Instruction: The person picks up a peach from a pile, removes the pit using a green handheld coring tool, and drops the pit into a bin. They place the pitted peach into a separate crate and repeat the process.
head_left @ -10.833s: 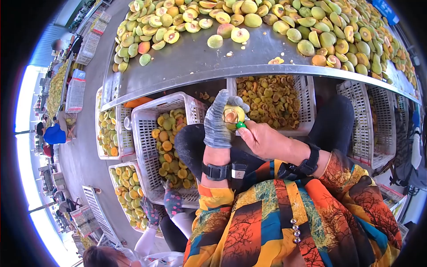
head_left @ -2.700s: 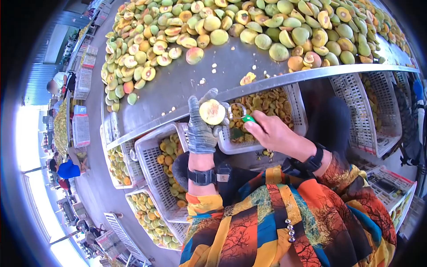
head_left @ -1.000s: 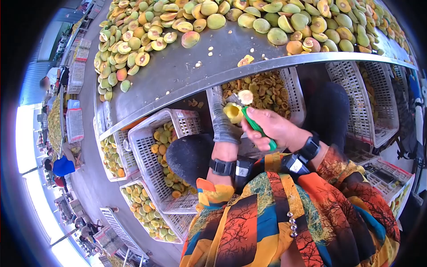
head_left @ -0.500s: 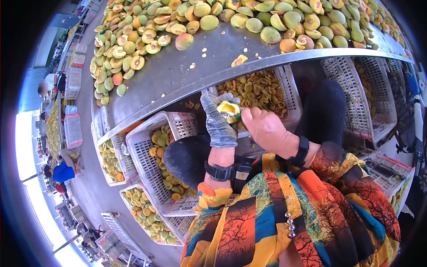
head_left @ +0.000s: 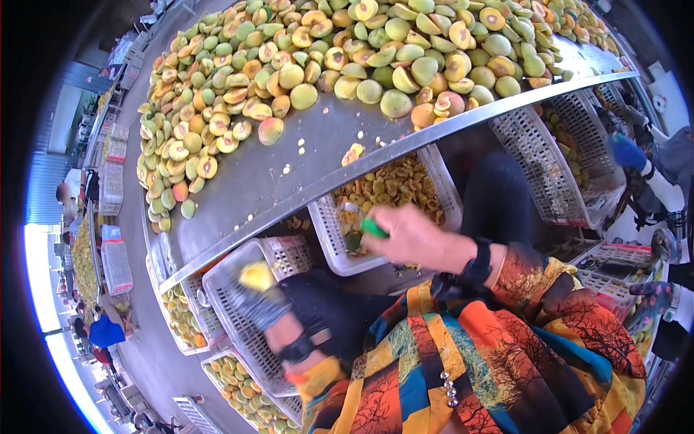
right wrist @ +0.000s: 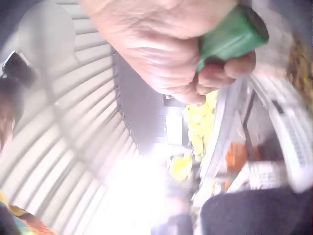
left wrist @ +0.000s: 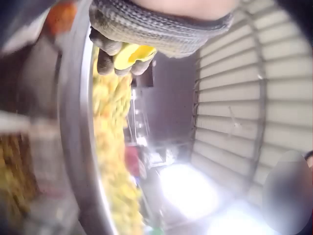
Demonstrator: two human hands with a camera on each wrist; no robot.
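My gloved left hand (head_left: 264, 300), blurred, is over the white crate at the left and holds a hollowed yellow peach half (head_left: 256, 276). In the left wrist view its grey-gloved fingers (left wrist: 108, 46) curl round the peach half (left wrist: 134, 55). My bare right hand (head_left: 416, 237) grips a pitting tool by its green handle (head_left: 374, 228); its metal loop (head_left: 349, 207) points left, above the crate of scraps. The right wrist view shows the fingers wrapped round the green handle (right wrist: 234, 36).
A metal table (head_left: 238, 195) heaped with cut peaches (head_left: 289, 76) stands ahead, its raised edge nearest me. Below it are the scrap crate (head_left: 329, 242), the left crate (head_left: 228, 293) and another crate (head_left: 535, 163) at the right. Another person's gloved hand (head_left: 654, 293) shows at far right.
A second ago the tool lifted a pale piece from the peach half, then worked in its hollow. The hands have since parted, the left hand carrying the half leftward. The head view has shifted.
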